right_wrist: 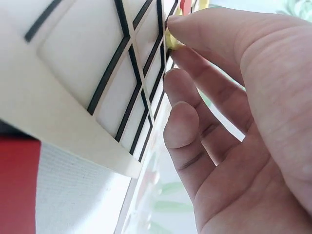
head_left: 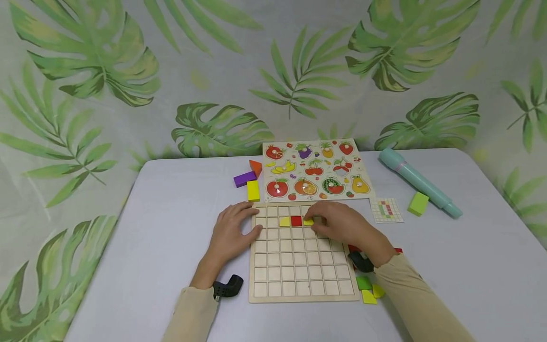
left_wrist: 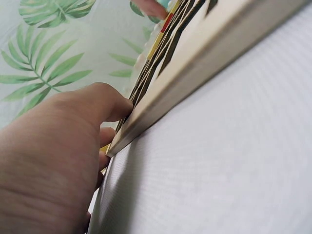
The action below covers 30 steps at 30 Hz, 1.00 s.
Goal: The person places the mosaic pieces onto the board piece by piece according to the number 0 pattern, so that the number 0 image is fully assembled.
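A wooden grid board [head_left: 295, 274] lies flat on the table. My left hand [head_left: 231, 232] rests at its upper left edge; in the left wrist view the thumb [left_wrist: 114, 105] touches the board's top face while the other fingers lie beside its edge. My right hand [head_left: 342, 223] pinches a yellow square tile [head_left: 308, 222] between thumb and index finger at a cell in the second row. The right wrist view shows its other fingers loosely curved. Left of that tile, a red square tile [head_left: 296, 221] and a yellow-and-white tile [head_left: 284, 222] sit in neighbouring cells.
A fruit puzzle board [head_left: 316, 171] lies behind the grid. A small pattern card [head_left: 387, 210], a green block [head_left: 418, 204] and a teal tube [head_left: 420, 183] are at the right. A purple block [head_left: 245, 179] and yellow block [head_left: 253, 191] lie left. Loose tiles [head_left: 369, 297] lie near the right forearm.
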Each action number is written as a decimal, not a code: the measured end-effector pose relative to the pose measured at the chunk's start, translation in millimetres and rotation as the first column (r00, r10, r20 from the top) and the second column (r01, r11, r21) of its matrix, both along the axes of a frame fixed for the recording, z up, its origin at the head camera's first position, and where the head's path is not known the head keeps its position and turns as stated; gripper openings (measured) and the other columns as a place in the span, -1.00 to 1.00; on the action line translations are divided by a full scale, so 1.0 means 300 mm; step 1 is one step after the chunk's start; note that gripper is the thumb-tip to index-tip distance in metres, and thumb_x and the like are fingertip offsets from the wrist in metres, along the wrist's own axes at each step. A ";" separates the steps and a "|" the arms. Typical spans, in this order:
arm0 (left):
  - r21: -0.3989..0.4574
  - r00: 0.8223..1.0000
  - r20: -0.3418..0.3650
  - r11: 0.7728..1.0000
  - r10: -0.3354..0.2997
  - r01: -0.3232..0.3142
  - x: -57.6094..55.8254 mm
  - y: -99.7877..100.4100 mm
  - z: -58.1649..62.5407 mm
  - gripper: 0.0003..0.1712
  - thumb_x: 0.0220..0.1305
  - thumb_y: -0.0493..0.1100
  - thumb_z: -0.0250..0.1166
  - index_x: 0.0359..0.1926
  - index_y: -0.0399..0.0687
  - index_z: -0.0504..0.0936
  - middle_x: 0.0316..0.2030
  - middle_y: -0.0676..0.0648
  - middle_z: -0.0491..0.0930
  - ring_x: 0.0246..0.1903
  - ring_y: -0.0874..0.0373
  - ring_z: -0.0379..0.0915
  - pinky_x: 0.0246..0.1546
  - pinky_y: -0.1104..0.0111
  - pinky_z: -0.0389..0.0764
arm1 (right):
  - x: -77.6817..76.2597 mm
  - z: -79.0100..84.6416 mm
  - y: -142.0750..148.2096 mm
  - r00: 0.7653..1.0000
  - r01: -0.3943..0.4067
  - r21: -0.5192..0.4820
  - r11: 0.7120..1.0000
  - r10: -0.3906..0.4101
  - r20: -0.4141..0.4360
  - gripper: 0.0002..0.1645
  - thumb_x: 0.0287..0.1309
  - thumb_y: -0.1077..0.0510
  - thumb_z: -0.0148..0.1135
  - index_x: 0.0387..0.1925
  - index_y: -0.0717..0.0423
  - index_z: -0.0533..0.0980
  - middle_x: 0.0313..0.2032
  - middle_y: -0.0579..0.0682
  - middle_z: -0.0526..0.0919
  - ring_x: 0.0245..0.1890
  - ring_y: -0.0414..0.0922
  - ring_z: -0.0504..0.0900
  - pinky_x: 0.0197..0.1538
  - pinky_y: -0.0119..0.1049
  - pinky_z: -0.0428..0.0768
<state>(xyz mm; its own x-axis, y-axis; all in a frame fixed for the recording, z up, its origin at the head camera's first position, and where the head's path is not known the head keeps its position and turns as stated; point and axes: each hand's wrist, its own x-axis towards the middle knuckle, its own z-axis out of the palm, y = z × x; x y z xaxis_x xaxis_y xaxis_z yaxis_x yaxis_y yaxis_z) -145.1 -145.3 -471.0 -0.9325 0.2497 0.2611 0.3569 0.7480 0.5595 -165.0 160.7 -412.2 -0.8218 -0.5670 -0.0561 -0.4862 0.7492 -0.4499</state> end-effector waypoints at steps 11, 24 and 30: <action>-0.009 1.000 0.001 1.000 0.007 -0.007 -0.001 -0.001 0.003 -0.53 0.27 0.01 0.42 0.15 -0.05 0.70 0.30 -0.09 0.55 0.38 -0.06 0.37 0.51 -0.08 0.20 | 0.032 0.015 0.042 1.000 0.021 0.021 1.000 -0.021 -0.007 -0.72 0.27 0.10 0.43 0.01 -0.09 0.68 0.04 -0.16 0.70 -0.27 -0.25 0.54 -0.12 -0.25 0.60; -0.011 1.000 0.012 1.000 0.006 -0.006 0.000 0.000 0.007 -0.53 0.27 0.01 0.43 0.16 -0.05 0.70 0.31 -0.09 0.55 0.38 -0.07 0.36 0.52 -0.08 0.18 | 0.103 0.050 0.198 0.993 0.118 0.022 0.993 -0.119 0.021 -0.70 0.27 0.09 0.41 0.03 -0.09 0.68 -0.03 -0.18 0.69 -0.26 -0.23 0.52 -0.26 -0.35 0.56; -0.007 1.000 0.019 1.000 0.005 -0.005 0.002 0.005 0.007 -0.53 0.27 0.00 0.43 0.16 -0.05 0.70 0.31 -0.10 0.56 0.38 -0.08 0.36 0.52 -0.08 0.18 | 0.136 0.032 0.254 0.993 0.112 0.010 0.994 -0.112 0.025 -0.69 0.27 0.08 0.42 0.04 -0.11 0.68 -0.06 -0.21 0.70 -0.25 -0.25 0.51 -0.25 -0.37 0.57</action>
<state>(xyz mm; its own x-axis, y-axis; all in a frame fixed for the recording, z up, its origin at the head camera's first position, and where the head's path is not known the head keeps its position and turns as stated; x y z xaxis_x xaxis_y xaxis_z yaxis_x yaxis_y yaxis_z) -144.4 -143.9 -468.9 -0.9386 0.2465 0.2416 0.3423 0.7536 0.5611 -124.2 236.8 -402.5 -0.8785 -0.4706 -0.0827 -0.3869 0.8022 -0.4546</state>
